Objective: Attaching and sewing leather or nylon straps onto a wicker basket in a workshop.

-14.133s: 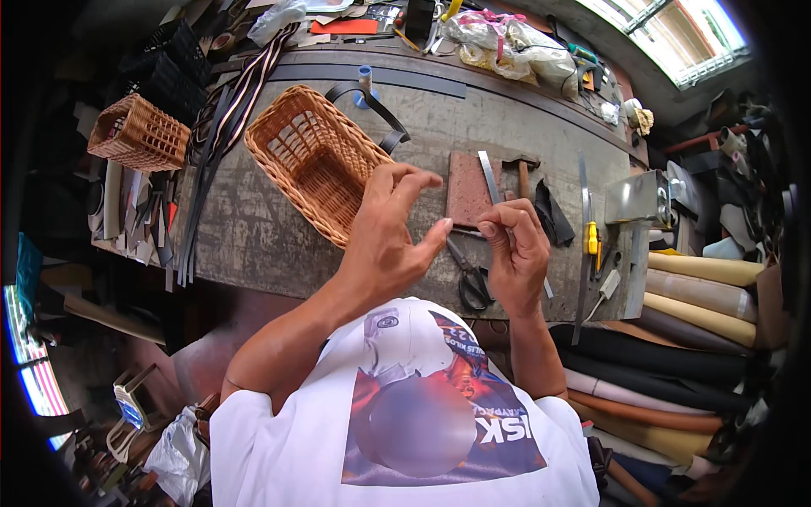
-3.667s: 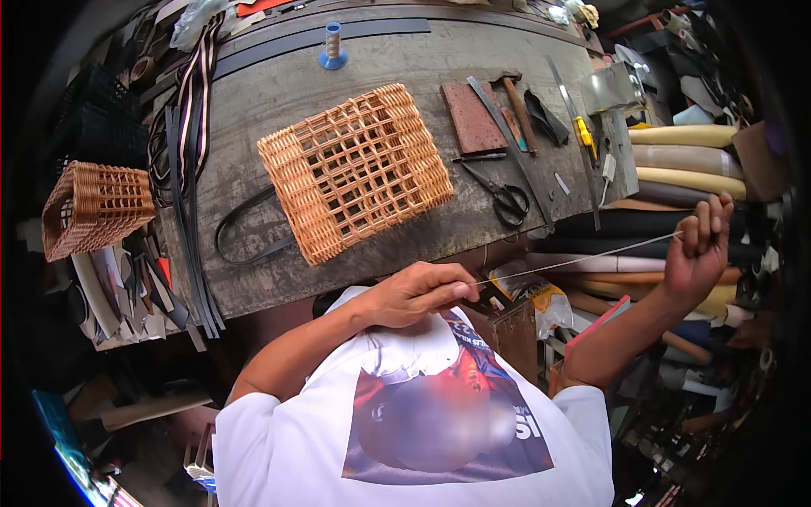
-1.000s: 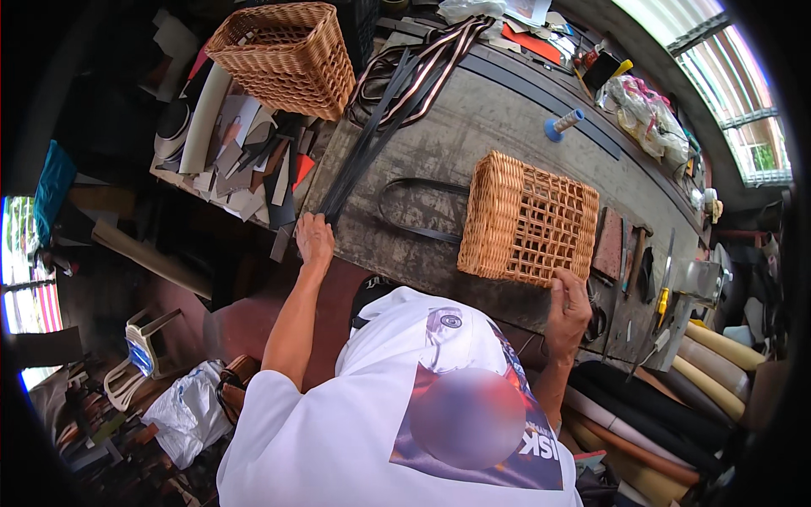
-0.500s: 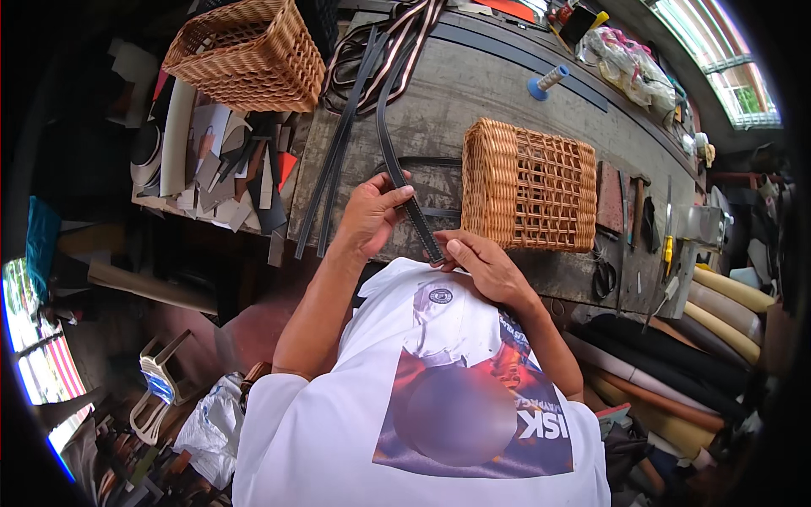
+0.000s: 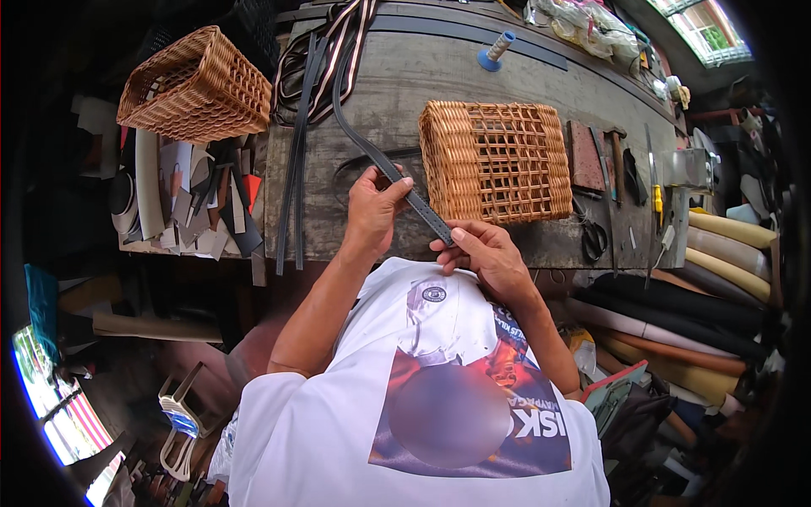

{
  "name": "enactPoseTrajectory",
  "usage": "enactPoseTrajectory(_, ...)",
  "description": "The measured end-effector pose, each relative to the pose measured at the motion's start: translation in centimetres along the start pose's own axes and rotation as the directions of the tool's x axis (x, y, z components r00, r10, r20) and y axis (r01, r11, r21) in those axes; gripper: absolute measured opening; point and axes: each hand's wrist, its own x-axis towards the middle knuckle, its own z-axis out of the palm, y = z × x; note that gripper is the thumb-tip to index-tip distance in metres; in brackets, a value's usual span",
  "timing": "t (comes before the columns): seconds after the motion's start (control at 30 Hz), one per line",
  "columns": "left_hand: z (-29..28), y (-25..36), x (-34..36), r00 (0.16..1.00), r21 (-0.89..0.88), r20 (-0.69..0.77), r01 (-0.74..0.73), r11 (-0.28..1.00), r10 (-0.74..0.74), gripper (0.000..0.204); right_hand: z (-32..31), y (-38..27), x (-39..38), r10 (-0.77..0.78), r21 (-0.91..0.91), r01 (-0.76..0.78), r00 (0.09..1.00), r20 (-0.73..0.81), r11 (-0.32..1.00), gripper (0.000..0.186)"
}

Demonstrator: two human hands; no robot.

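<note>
A dark leather strap [image 5: 358,140] with pale stitching along its edge runs from the far left of the table toward me. My left hand [image 5: 372,207] grips it between thumb and fingers a short way before its near end. At that end, my right hand [image 5: 483,253] pinches the tip of the strap. Just beyond my right hand a wicker basket [image 5: 498,160] lies on its side on the worn table [image 5: 380,76]. A looped dark strap [image 5: 351,169] lies behind my left hand, partly hidden by the basket.
Long dark strips [image 5: 298,169] hang over the front edge at left. A second wicker basket [image 5: 198,89] stands above leather scraps [image 5: 194,198]. A thread spool [image 5: 495,52] is at the back. Scissors [image 5: 594,241], a hammer [image 5: 617,160] and a yellow-handled screwdriver [image 5: 657,198] lie right, near material rolls [image 5: 726,262].
The view has shifted, so the table and baskets appear further left and higher. The strap's near end has come up and right, turning its stitched face more toward me. Both hands keep their hold.
</note>
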Motion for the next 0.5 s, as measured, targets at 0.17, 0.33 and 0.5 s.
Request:
enactPoseTrajectory(0.17, -1.2, 2.8, 1.5, 0.996, -0.390, 0.085, 0.024, 0.921, 0.010, 0.013, -2.1, 0.4, -0.3, -0.105, -0.356, 0.051, 0.985, -0.133, 0.933, 0.021)
enactPoseTrajectory(0.33, -10.5, 9.8, 2.0, 0.935, -0.502, 0.083, -0.260, 0.825, 0.345, 0.017, -7.0, 0.2, -1.3, -0.233, -0.679, -0.022, 0.931, -0.282, 0.734, 0.014)
enactPoseTrajectory(0.5, -17.5, 10.5, 1.1, 0.899, -0.218, -0.234, -0.420, 0.881, 0.371, 0.015, -7.5, -0.9, 1.9, -0.511, -0.901, 0.157, 0.856, -0.080, 0.405, 0.010)
